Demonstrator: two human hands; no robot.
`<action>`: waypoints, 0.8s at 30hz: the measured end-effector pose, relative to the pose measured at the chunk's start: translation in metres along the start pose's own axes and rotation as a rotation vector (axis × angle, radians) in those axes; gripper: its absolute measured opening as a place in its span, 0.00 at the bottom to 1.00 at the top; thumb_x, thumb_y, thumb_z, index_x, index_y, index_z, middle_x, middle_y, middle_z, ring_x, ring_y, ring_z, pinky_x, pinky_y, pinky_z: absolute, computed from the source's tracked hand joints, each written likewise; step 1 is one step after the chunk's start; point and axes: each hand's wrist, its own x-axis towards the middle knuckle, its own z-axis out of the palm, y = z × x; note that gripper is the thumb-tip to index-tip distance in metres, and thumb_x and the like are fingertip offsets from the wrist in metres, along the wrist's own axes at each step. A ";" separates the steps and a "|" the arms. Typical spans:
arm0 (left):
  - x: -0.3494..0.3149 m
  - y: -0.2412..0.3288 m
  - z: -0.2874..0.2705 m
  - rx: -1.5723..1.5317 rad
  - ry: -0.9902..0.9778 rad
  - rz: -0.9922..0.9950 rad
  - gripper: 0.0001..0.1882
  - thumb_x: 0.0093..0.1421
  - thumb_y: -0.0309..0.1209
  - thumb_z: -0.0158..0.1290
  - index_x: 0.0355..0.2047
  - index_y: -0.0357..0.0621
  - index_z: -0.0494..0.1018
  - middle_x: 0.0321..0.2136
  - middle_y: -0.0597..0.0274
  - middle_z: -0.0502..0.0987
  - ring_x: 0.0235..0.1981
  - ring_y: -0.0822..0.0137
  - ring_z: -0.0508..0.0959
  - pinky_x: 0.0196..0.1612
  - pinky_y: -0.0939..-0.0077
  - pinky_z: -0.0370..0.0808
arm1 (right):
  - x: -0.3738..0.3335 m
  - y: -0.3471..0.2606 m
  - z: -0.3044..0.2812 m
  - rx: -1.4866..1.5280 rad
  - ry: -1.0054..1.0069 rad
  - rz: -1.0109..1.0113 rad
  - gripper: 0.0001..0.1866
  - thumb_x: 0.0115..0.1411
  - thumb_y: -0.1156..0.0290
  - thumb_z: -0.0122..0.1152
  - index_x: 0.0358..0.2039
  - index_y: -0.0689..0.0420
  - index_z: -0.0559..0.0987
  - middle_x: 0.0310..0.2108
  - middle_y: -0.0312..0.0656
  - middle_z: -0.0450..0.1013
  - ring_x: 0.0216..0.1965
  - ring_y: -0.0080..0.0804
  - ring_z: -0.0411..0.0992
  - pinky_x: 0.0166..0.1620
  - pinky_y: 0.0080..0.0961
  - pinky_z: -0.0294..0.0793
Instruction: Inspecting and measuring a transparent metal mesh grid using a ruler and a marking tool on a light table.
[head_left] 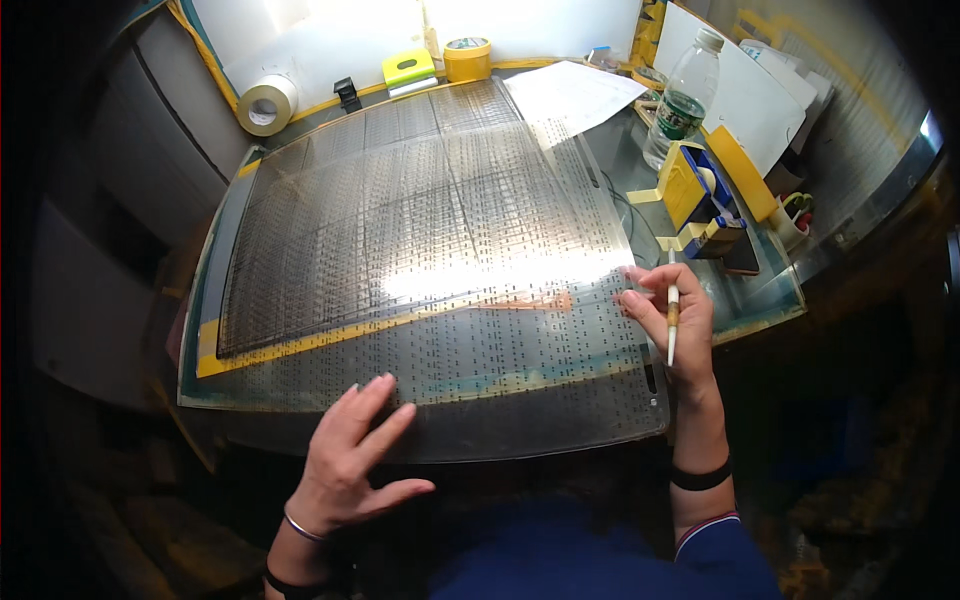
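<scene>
A large transparent film sheet (520, 360) with rows of small dark marks lies over the table and overhangs its front edge. Beneath its upper part is a dark finely patterned panel (330, 230) with a yellow strip along its near side. My right hand (685, 310) is at the film's right edge, thumb and fingertips closed there. Between its fingers sits a slim white pen-like tool (672, 325) with a brownish middle, narrow end down. My left hand (350, 455), fingers spread and holding nothing, is by the film's front edge; whether it touches cannot be told.
A tape roll (267, 105), black clip (347, 94), green-yellow object (408, 66) and yellow tape roll (467, 60) line the back. White paper (575, 93) lies at back right. A plastic bottle (685, 100), blue-and-yellow tape dispenser (692, 185) and a cup with scissors (795, 220) stand right.
</scene>
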 end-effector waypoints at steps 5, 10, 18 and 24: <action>-0.025 -0.046 -0.019 0.049 0.177 -0.215 0.36 0.60 0.47 0.62 0.62 0.39 0.70 0.66 0.41 0.65 0.69 0.42 0.63 0.71 0.49 0.54 | 0.001 0.000 0.005 0.055 -0.054 -0.044 0.13 0.59 0.85 0.66 0.42 0.62 0.74 0.54 0.59 0.75 0.40 0.22 0.80 0.45 0.17 0.78; -0.042 -0.087 -0.024 0.196 0.176 -0.449 0.34 0.67 0.51 0.54 0.65 0.40 0.68 0.68 0.50 0.64 0.72 0.49 0.59 0.74 0.50 0.48 | 0.000 0.002 0.008 0.062 -0.046 -0.093 0.12 0.59 0.86 0.66 0.42 0.63 0.74 0.55 0.63 0.73 0.42 0.21 0.80 0.44 0.14 0.79; -0.029 -0.104 -0.009 0.322 0.138 -0.575 0.31 0.70 0.49 0.48 0.68 0.48 0.65 0.71 0.52 0.60 0.73 0.52 0.56 0.75 0.52 0.44 | 0.000 0.001 0.005 0.067 -0.024 -0.052 0.13 0.59 0.86 0.66 0.43 0.63 0.75 0.54 0.63 0.74 0.42 0.23 0.80 0.44 0.17 0.79; -0.020 -0.103 -0.003 0.312 0.157 -0.604 0.31 0.71 0.50 0.46 0.70 0.52 0.63 0.72 0.52 0.57 0.74 0.52 0.54 0.74 0.48 0.42 | -0.001 -0.010 -0.005 0.112 -0.129 0.065 0.21 0.56 0.86 0.68 0.49 0.60 0.73 0.62 0.64 0.67 0.49 0.34 0.79 0.53 0.26 0.78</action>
